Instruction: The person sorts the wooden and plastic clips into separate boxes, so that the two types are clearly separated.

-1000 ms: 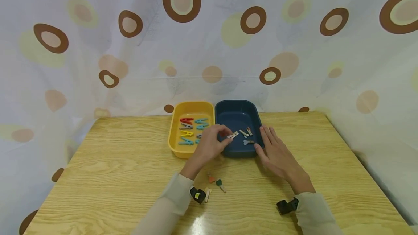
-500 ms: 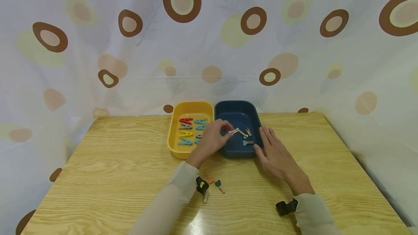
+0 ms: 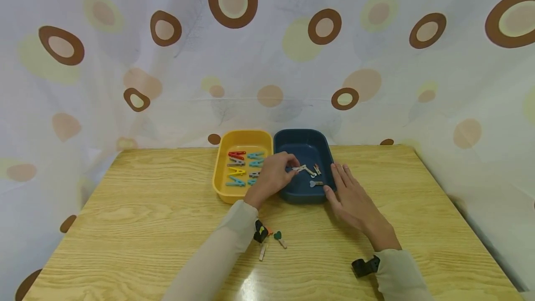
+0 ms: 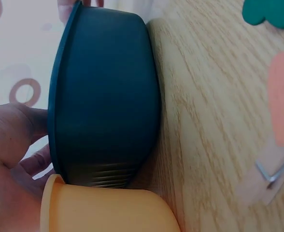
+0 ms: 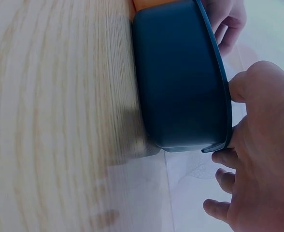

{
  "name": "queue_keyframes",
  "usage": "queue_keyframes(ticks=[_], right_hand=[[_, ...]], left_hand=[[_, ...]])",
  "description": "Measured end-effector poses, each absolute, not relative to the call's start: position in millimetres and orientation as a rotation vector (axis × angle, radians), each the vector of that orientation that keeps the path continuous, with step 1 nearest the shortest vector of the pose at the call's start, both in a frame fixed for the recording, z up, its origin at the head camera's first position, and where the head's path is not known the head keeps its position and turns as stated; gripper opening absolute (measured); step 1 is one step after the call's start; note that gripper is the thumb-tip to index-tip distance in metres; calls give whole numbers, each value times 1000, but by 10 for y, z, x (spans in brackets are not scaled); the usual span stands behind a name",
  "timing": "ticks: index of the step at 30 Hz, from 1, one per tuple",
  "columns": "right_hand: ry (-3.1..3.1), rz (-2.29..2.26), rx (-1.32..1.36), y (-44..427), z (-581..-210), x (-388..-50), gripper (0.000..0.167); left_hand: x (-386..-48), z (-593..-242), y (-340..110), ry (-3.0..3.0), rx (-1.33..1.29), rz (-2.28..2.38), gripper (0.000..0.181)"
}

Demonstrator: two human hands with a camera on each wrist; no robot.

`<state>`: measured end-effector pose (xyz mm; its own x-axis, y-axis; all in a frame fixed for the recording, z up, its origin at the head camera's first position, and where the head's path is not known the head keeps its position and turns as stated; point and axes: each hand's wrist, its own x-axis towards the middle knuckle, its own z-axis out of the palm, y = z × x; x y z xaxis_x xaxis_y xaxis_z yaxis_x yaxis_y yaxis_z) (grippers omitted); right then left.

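Observation:
My left hand (image 3: 272, 176) reaches over the near left part of the dark blue tray (image 3: 303, 199) and pinches a small wooden clothespin (image 3: 299, 168) between thumb and fingers. Beside it in the tray lie a pale clothespin (image 3: 310, 171), one with a reddish top (image 3: 317, 169) and one with a grey-blue heart (image 3: 316, 184). The held clothespin's tip meets the pale one. With fingers fairly straight, my right hand (image 3: 356, 203) rests on the tray's right rim, thumb near the front corner. In the left wrist view the tray wall (image 4: 103, 92) hides the held clothespin.
Against the blue tray's left side stands a yellow tray (image 3: 219, 189) with several plastic clothespins, partly behind my left hand. On the wooden table (image 3: 159, 226) before me lie a green-heart clothespin (image 3: 278, 237), an orange-heart one (image 4: 283, 101) and a pale one (image 3: 262, 251). A patterned curtain (image 3: 242, 73) hangs behind.
My left hand has shifted slightly right and away from me, bringing its clothespin against the pale one. The left wrist now covers more of the orange-heart clothespin. My right hand stays on the rim.

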<state>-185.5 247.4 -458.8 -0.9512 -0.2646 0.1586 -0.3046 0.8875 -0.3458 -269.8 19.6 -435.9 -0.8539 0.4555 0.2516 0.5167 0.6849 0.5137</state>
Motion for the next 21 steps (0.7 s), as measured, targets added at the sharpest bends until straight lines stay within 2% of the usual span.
queue_keyframes(ticks=[9,21], right_hand=[[-2942,557,444,2470,-4568,-1852,71],[-2948,600,436,2466,-4559,-1842,70]], left_hand=[[-2725,-4386,245,-2835,-787,-675,10],[-2693,-4448,247,-2874,-769,-600,9]])
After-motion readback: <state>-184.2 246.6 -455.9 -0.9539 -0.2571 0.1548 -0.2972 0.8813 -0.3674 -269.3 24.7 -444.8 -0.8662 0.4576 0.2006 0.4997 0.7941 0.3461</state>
